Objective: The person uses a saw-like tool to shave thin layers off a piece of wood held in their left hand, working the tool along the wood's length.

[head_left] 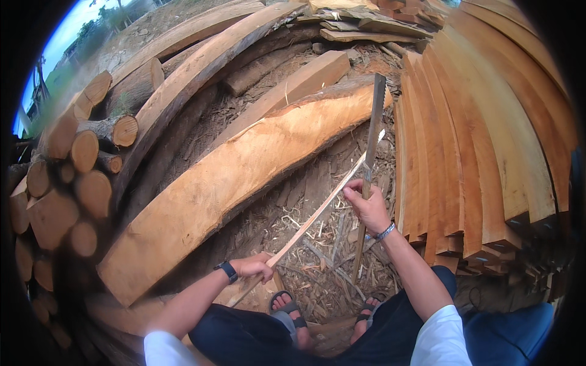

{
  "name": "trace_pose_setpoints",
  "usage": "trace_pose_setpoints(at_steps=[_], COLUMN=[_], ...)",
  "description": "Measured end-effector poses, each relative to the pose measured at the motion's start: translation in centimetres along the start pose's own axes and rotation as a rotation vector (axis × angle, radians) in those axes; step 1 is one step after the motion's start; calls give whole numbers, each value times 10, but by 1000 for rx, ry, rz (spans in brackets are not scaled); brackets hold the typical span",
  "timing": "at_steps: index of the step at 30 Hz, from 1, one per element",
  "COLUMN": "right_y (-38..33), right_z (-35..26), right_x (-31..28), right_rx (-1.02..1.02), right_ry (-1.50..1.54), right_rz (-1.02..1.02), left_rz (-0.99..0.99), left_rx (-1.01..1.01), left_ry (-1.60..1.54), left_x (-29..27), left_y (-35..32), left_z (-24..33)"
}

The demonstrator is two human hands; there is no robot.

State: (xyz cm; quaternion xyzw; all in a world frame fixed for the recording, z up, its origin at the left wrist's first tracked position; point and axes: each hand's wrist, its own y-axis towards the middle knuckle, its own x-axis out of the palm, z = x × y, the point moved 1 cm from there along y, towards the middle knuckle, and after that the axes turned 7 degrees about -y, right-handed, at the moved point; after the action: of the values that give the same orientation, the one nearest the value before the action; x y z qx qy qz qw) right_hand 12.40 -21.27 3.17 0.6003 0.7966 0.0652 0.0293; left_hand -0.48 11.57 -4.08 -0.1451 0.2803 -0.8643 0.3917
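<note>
My left hand (253, 268) is closed round the lower part of a long, thin, pale wood strip (317, 215). The strip slants up and away to the right. My right hand (369, 207) grips a long, narrow metal blade (375, 122), with notches like saw teeth along its upper right edge. The blade stands nearly upright and crosses the strip just above my right fingers. Whether those fingers also touch the strip is hard to tell. Beyond both hands lies a large sawn timber slab (244, 165) with bark along its edge.
Cut logs (84, 150) are piled at the left, ends facing me. Sawn planks (464, 140) stand stacked on the right. Another timber beam (287, 91) lies behind the slab. Wood chips and bark litter the ground (305, 256) around my sandalled feet (290, 308).
</note>
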Motion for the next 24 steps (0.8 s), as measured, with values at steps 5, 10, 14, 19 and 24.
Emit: trace_pose_setpoints(at_steps=[5, 10, 14, 19, 24], right_y=[-12, -25, -21, -19, -20], right_z=[-1, -19, -10, -3, 8], right_x=[10, 23, 20, 21, 17], right_rx=[-129, -37, -23, -80, -70], right_ry=[-40, -36, -50, -44, -197], right_rz=[-50, -104, -88, 30, 122], left_rz=[-4, -12, -3, 294, 579], left_rx=[-77, -137, -170, 49, 291], left_ry=[121, 149, 331, 642, 655], left_x=[2, 3, 6, 17, 50], left_y=[9, 17, 17, -13, -47], left_z=[-10, -27, -12, 72, 134])
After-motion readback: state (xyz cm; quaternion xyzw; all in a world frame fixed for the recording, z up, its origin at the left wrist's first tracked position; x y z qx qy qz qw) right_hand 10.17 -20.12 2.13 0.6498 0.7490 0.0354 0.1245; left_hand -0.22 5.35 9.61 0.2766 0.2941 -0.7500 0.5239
